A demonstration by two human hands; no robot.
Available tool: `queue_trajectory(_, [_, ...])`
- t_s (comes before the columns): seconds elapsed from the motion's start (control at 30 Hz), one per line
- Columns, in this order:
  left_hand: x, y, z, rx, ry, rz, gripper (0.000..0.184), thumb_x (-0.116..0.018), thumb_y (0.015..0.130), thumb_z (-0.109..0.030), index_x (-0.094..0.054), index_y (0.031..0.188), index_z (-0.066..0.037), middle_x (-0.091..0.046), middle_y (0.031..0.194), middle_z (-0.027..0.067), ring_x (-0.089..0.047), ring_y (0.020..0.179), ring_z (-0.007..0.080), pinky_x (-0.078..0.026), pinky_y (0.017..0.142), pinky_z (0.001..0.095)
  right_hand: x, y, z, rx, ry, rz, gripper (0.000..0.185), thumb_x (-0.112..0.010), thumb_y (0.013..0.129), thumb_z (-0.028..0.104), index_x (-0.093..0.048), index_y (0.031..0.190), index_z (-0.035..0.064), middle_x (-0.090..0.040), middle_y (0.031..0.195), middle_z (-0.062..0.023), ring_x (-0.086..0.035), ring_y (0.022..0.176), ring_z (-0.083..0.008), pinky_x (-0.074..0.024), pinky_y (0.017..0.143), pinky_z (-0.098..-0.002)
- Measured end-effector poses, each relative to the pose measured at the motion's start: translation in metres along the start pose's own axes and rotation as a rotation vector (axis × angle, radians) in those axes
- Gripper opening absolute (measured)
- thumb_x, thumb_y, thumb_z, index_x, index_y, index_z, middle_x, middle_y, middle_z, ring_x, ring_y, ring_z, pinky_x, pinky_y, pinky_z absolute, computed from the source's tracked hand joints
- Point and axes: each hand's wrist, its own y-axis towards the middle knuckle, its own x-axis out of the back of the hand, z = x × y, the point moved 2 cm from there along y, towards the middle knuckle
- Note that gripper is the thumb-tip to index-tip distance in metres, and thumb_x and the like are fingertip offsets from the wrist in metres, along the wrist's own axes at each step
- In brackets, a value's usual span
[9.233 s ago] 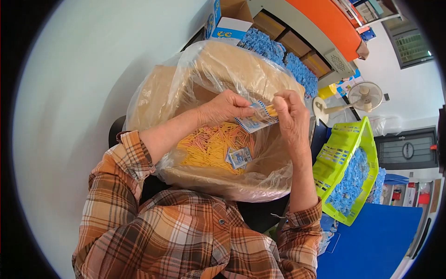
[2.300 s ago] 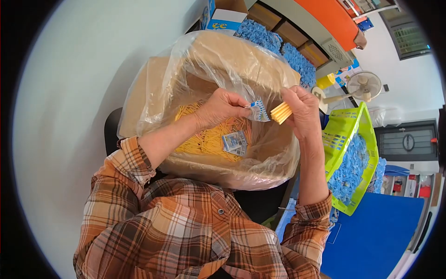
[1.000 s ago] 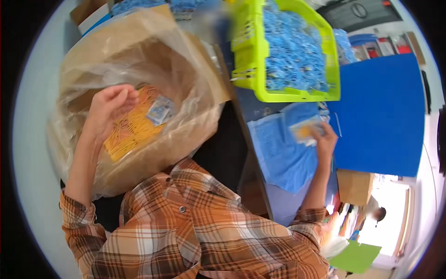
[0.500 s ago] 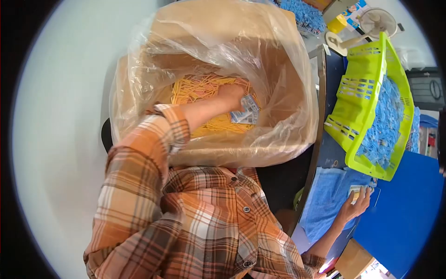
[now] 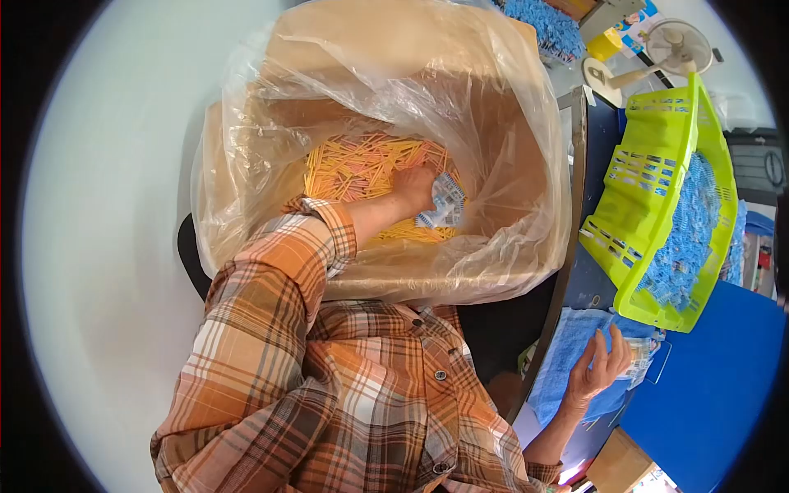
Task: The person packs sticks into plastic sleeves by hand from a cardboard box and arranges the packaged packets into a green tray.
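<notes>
Inside the lined box, my left hand (image 5: 415, 187) is among the yellow and pink sticks (image 5: 353, 168), at the left edge of the small blue-and-clear packets (image 5: 444, 202). Its fingertips are hidden, so its grip cannot be made out. My right hand (image 5: 598, 367) is over the blue towel (image 5: 567, 345) with its fingers apart and nothing held. Just beyond those fingers lies a clear packet with yellowish contents (image 5: 638, 360), at the towel's far edge.
The cardboard box (image 5: 394, 287) has a loose clear plastic liner. A green basket (image 5: 649, 164) full of blue packets (image 5: 686, 238) stands on the dark table (image 5: 593, 267). A blue panel (image 5: 715, 378), a fan (image 5: 678, 47) and more blue packets (image 5: 546, 29) are farther off.
The right hand carried the packet of sticks from the box to the towel and has now let it go. The left hand has gone down into the box. The view has swung to the right and back.
</notes>
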Motion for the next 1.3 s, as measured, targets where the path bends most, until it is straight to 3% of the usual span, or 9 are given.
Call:
queue_trajectory(0.3, [0.006, -0.006, 0.011, -0.062, -0.206, -0.040, 0.017, -0.074, 0.064, -0.017, -0.072, 0.078, -0.008, -0.068, 0.085, 0.0151, -0.066, 0.083, 0.0346, -0.051, 0.073, 0.0457, -0.009, 0.005, 0.015, 0.060, 0.182, 0.005, 0.026, -0.067, 0.075, -0.009, -0.065, 0.098, 0.0031, -0.063, 0.113, -0.0158, -0.058, 0.098, -0.0329, -0.0452, 0.085, -0.0417])
queue_trajectory(0.6, [0.076, -0.043, -0.017, -0.185, 0.119, -0.012, 0.013, -0.065, 0.078, -0.016, -0.069, 0.082, -0.005, -0.065, 0.078, 0.0185, -0.063, 0.073, 0.0358, -0.050, 0.066, 0.0421, -0.011, 0.086, 0.099, 0.212, 0.603, -0.096, 0.021, -0.068, 0.074, -0.007, -0.065, 0.094, 0.0010, -0.065, 0.103, -0.0153, -0.062, 0.083, -0.0297, -0.0498, 0.067, -0.0344])
queue_trajectory(0.67, [0.113, -0.058, -0.030, -0.275, -0.072, -0.044, 0.013, -0.064, 0.081, -0.017, -0.068, 0.082, -0.005, -0.064, 0.077, 0.0183, -0.062, 0.068, 0.0338, -0.049, 0.063, 0.0404, -0.020, 0.122, 0.127, 0.271, 0.609, -0.052, 0.023, -0.068, 0.075, -0.007, -0.066, 0.096, 0.0005, -0.064, 0.101, -0.0160, -0.062, 0.082, -0.0302, -0.0508, 0.069, -0.0360])
queue_trajectory(0.77, [0.168, -0.075, -0.024, -0.303, -0.347, -0.117, 0.019, -0.061, 0.083, -0.023, -0.066, 0.077, -0.006, -0.064, 0.072, 0.0171, -0.059, 0.060, 0.0307, -0.046, 0.057, 0.0400, -0.037, 0.177, 0.172, 0.298, 0.680, 0.192, 0.008, -0.064, 0.079, -0.001, -0.064, 0.086, 0.0002, -0.064, 0.098, -0.0186, -0.063, 0.084, -0.0325, -0.0511, 0.069, -0.0399])
queue_trajectory(0.8, [0.180, -0.077, -0.014, -0.328, -0.401, -0.212, 0.020, -0.062, 0.084, -0.022, -0.066, 0.078, -0.004, -0.064, 0.070, 0.0141, -0.058, 0.059, 0.0245, -0.046, 0.057, 0.0364, -0.047, 0.192, 0.184, 0.321, 0.677, 0.340, 0.004, -0.062, 0.079, 0.002, -0.064, 0.083, 0.0003, -0.065, 0.096, -0.0194, -0.064, 0.084, -0.0332, -0.0511, 0.069, -0.0411])
queue_trajectory(0.93, [0.202, -0.075, 0.032, -0.296, -0.971, -0.326, 0.021, -0.060, 0.093, -0.020, -0.069, 0.097, -0.001, -0.065, 0.078, -0.0045, -0.051, 0.064, 0.0030, -0.044, 0.058, 0.0243, -0.134, 0.217, 0.247, 0.676, 0.471, 0.793, 0.011, -0.061, 0.076, 0.011, -0.066, 0.079, 0.0007, -0.064, 0.084, -0.0201, -0.062, 0.081, -0.0370, -0.0480, 0.069, -0.0455])
queue_trajectory(1.0, [0.213, -0.084, 0.033, -0.278, -1.038, -0.365, 0.022, -0.061, 0.093, -0.021, -0.069, 0.099, -0.002, -0.066, 0.080, -0.0041, -0.052, 0.067, 0.0017, -0.044, 0.060, 0.0219, -0.192, 0.205, 0.275, 0.842, 0.404, 1.007, 0.011, -0.061, 0.077, 0.004, -0.068, 0.083, -0.0016, -0.067, 0.087, -0.0211, -0.066, 0.081, -0.0352, -0.0531, 0.070, -0.0432])
queue_trajectory(1.17, [0.222, -0.086, 0.032, -0.244, -1.153, -0.396, 0.023, -0.062, 0.093, -0.022, -0.068, 0.100, -0.002, -0.068, 0.086, -0.0026, -0.055, 0.073, 0.0003, -0.044, 0.064, 0.0182, -0.264, 0.165, 0.290, 0.848, 0.321, 1.057, 0.013, -0.059, 0.075, 0.001, -0.069, 0.083, -0.0014, -0.068, 0.087, -0.0213, -0.067, 0.084, -0.0351, -0.0544, 0.072, -0.0417])
queue_trajectory(1.3, [0.221, -0.087, 0.031, -0.259, -1.256, -0.397, 0.021, -0.063, 0.092, -0.020, -0.068, 0.099, -0.001, -0.067, 0.084, -0.0018, -0.056, 0.073, 0.0009, -0.044, 0.064, 0.0186, -0.267, 0.147, 0.298, 0.931, 0.217, 1.051, 0.016, -0.058, 0.075, 0.000, -0.069, 0.086, -0.0001, -0.068, 0.090, -0.0216, -0.067, 0.087, -0.0345, -0.0544, 0.073, -0.0404])
